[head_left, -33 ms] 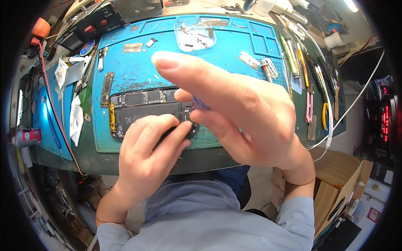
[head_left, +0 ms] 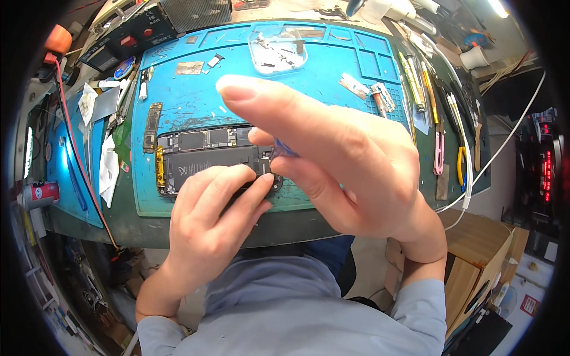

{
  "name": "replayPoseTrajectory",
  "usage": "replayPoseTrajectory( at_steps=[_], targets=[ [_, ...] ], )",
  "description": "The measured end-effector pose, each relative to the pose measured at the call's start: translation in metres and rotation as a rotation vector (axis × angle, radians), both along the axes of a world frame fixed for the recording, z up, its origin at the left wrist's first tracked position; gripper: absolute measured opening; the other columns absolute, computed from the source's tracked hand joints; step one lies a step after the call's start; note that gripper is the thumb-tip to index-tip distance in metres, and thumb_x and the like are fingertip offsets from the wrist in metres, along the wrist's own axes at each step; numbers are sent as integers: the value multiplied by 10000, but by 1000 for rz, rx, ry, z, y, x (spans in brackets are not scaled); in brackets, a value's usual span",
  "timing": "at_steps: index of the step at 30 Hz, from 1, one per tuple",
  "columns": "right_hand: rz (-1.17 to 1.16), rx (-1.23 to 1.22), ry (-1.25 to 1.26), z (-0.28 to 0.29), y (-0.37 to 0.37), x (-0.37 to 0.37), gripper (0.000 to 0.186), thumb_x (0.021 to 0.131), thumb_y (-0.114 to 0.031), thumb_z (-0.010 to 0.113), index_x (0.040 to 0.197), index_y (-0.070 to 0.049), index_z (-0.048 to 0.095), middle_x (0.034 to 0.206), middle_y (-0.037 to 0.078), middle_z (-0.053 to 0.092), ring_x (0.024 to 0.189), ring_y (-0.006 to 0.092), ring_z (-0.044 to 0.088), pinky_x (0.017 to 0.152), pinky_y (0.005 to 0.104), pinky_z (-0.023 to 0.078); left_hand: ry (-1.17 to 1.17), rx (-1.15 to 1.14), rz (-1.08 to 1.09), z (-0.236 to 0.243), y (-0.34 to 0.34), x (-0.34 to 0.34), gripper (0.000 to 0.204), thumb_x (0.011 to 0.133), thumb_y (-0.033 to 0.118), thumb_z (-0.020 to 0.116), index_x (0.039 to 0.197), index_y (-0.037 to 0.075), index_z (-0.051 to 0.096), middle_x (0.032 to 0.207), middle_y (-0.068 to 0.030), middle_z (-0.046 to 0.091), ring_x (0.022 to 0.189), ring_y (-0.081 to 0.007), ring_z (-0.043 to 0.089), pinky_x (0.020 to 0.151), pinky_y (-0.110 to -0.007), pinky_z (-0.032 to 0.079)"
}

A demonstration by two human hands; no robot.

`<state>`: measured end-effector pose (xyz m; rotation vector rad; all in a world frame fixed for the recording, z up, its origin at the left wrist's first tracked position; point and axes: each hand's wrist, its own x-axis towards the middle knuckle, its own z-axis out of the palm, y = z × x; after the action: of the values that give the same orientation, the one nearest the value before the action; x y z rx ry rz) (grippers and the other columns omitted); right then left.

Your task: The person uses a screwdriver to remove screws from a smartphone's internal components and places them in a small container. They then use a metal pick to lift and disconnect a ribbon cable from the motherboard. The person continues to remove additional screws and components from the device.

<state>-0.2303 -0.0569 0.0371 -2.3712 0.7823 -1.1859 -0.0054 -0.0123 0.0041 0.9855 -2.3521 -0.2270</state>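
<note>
An opened smartphone (head_left: 196, 161) lies on its back on the blue work mat, its black battery and circuit board bare. Gold-coloured flex parts (head_left: 159, 163) show at its left end. My left hand (head_left: 211, 204) curls over the phone's near right corner, fingertips pressed close together against it. Above the phone's right end, my right hand (head_left: 350, 157) pinches a small blue-purple tool (head_left: 285, 147) between thumb and a finger. The index finger stretches out over the top. Most of the tool and its tip are hidden by the hand, so its kind is unclear.
A clear plastic tray (head_left: 278, 52) of small parts stands at the back of the mat (head_left: 196, 98). A loose circuit board (head_left: 152, 127) lies left of the phone. Pliers, tweezers and a pink-handled tool (head_left: 439, 153) line the right side. A red cable (head_left: 77, 154) hangs at the left.
</note>
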Motion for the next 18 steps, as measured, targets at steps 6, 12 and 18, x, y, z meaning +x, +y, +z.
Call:
replayPoseTrajectory(
  at_steps=[6,12,18],
  targets=[
    [2,-14,-17,-1,-2,0,418,919,75,675,1331,128,632,1317,267,708,934,302,791,784,352,655,-128,-28,-26,1,2,5,447,731,65,747,1177,58,780,1176,-71,641,1066,-259,634,862,-383,539],
    [1,-37,26,1,-4,-3,401,937,37,689,1324,129,634,1288,260,722,904,295,794,774,355,648,-68,16,-42,0,0,6,438,736,57,740,1171,37,779,1170,-72,648,1069,-253,634,873,-384,538],
    [0,-28,4,0,-5,-3,363,967,2,691,1309,115,647,1263,244,735,904,296,797,771,361,646,-137,-155,-126,1,-4,9,311,794,57,766,1095,-21,780,1122,-96,674,990,-231,676,824,-354,577]
  ],
)
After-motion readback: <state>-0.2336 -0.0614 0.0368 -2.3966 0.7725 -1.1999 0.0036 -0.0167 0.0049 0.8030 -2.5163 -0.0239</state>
